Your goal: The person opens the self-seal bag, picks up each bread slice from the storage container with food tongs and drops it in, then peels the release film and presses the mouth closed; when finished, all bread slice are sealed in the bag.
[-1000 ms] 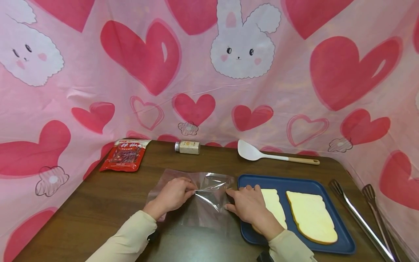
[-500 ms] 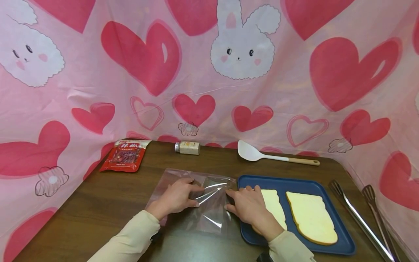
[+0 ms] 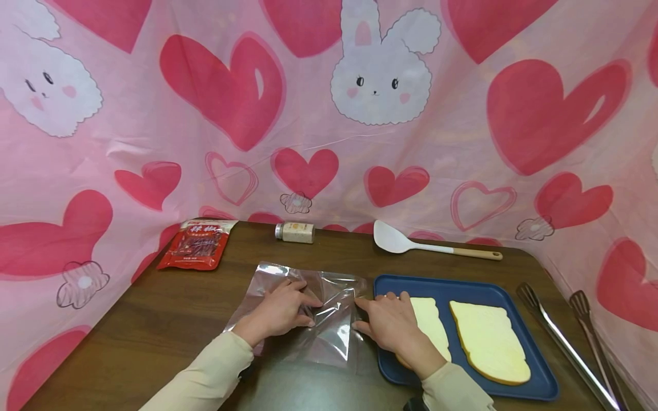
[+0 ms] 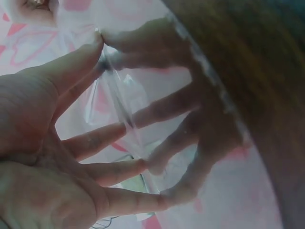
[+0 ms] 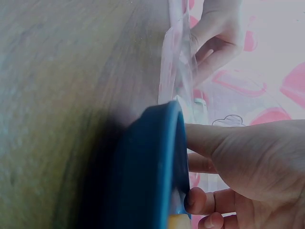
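Note:
A crinkled, see-through piece of clear plastic film (image 3: 334, 342) lies on the dark wooden table (image 3: 123, 319), left of a blue tray. My left hand (image 3: 275, 311) rests on the film with fingers spread; in the left wrist view its fingertips (image 4: 138, 166) touch the shiny surface. My right hand (image 3: 393, 325) reaches over the tray's left edge, thumb and forefinger apart at the film's right side. In the right wrist view the tray's rim (image 5: 174, 138) hides part of those fingers. Two slices of bread (image 3: 490, 342) lie on the tray, the left one partly covered by my right hand.
Along the back stand or lie a red food packet (image 3: 197, 245), a small seasoning jar (image 3: 295, 232) and a white spatula (image 3: 393, 237) with a wooden handle. Metal tongs (image 3: 562, 342) lie right of the tray. A pink heart-patterned curtain (image 3: 308, 103) borders the table.
My left hand has let go of the pinched fold of film, spread its fingers and moved slightly right. The film lies flatter. My right hand has stayed in place.

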A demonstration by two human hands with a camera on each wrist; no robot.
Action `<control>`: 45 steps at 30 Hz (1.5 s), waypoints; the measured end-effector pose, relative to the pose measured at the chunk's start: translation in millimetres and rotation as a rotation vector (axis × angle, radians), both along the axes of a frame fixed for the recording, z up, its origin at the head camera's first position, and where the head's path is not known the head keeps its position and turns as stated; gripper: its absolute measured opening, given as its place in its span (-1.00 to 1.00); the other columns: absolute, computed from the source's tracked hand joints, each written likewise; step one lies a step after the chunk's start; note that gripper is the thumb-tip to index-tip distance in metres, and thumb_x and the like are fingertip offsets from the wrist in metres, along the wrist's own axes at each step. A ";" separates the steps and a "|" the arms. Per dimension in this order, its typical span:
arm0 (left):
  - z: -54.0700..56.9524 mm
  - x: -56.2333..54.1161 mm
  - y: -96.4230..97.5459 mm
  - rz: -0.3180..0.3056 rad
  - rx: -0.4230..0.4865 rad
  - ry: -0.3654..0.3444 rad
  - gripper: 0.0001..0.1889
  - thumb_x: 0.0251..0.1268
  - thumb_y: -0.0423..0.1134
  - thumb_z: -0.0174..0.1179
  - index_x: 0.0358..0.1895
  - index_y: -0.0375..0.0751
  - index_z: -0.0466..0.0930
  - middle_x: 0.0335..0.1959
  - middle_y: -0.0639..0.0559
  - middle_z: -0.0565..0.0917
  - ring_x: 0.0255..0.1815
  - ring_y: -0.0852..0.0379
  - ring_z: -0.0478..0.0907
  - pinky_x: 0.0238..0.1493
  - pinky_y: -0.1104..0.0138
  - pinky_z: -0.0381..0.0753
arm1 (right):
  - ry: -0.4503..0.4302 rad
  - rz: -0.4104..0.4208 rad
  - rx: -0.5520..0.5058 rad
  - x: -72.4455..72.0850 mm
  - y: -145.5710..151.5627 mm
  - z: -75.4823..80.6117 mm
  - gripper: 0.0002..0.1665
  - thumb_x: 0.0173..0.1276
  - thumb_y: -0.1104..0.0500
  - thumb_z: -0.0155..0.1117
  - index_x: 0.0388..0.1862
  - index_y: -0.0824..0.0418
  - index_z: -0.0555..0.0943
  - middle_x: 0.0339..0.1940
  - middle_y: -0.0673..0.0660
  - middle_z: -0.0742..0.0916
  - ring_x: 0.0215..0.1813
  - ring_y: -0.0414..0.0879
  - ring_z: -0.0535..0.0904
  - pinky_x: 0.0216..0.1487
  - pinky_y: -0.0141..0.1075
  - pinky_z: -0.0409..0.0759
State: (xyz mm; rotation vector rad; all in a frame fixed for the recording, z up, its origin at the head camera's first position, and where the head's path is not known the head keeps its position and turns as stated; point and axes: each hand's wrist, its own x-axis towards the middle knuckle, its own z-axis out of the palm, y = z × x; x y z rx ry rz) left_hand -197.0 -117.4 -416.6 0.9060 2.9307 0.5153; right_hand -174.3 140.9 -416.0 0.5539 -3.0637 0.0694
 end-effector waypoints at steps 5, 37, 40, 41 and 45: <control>-5.3 -2.6 -1.2 -0.039 0.017 0.053 -0.69 0.20 -0.20 0.54 0.04 0.01 0.86 0.08 0.02 0.84 0.43 -0.29 0.54 0.25 -0.35 0.56 | 0.013 -0.004 0.010 0.8 -0.5 -0.3 -0.43 0.30 -0.28 0.50 0.22 -0.10 0.75 -0.24 0.09 0.82 -0.29 0.07 0.55 -0.17 0.02 0.41; 6.2 4.3 -4.7 0.095 0.088 0.025 -0.78 0.52 -0.18 0.31 0.08 0.10 0.85 0.42 -0.21 0.60 0.53 -0.42 0.39 0.24 -0.69 0.21 | 0.011 -0.003 0.007 1.0 0.0 -1.1 -0.43 0.30 -0.27 0.51 0.23 -0.11 0.74 -0.25 0.08 0.81 -0.30 0.06 0.54 -0.18 0.01 0.40; 9.7 5.2 -5.4 0.104 0.093 0.061 -0.78 0.52 -0.15 0.31 0.09 0.10 0.85 0.42 -0.18 0.61 0.53 -0.35 0.41 0.27 -0.67 0.23 | 0.013 -0.003 -0.001 1.3 0.0 -1.1 -0.43 0.30 -0.27 0.51 0.23 -0.10 0.74 -0.25 0.08 0.81 -0.30 0.06 0.54 -0.19 0.00 0.39; 11.0 5.6 -5.7 0.107 0.097 0.071 -0.78 0.52 -0.15 0.30 0.09 0.09 0.85 0.42 -0.17 0.61 0.53 -0.33 0.42 0.28 -0.65 0.24 | 0.016 -0.002 -0.004 1.0 0.1 -1.3 -0.43 0.29 -0.27 0.51 0.23 -0.10 0.74 -0.25 0.08 0.81 -0.31 0.05 0.54 -0.20 0.00 0.38; 14.2 6.3 -8.0 0.115 0.094 0.130 -0.78 0.52 -0.15 0.30 0.09 0.07 0.85 0.42 -0.21 0.61 0.51 -0.35 0.45 0.30 -0.58 0.33 | 0.017 0.003 -0.012 0.9 1.1 -1.7 -0.43 0.28 -0.26 0.53 0.22 -0.11 0.74 -0.28 0.08 0.81 -0.33 0.06 0.54 -0.22 0.00 0.38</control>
